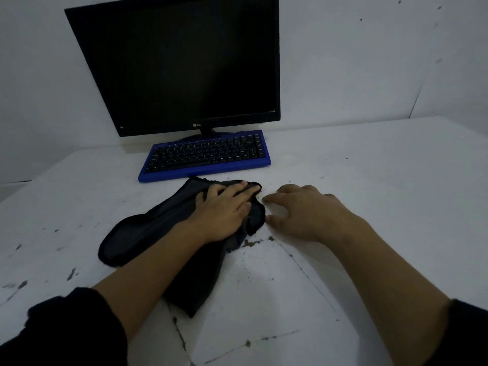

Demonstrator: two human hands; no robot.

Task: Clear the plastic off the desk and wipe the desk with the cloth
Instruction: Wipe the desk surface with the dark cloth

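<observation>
A left hand (224,210) pressed flat, fingers spread, on a dark cloth (148,233) lying on the scuffed white table (369,180) before a blue keyboard (206,154); the right hand (303,210) rested open and empty beside it.

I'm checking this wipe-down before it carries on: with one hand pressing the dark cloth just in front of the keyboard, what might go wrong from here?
1. The cloth under the left hand lies close to the blue keyboard; a forward stroke may nudge it or push grit among the keys.
2. Dark specks and chipped patches on the desk may smear or snag the cloth.
3. The right hand rests on bare desk beside the cloth, in a rightward stroke's path.
</observation>
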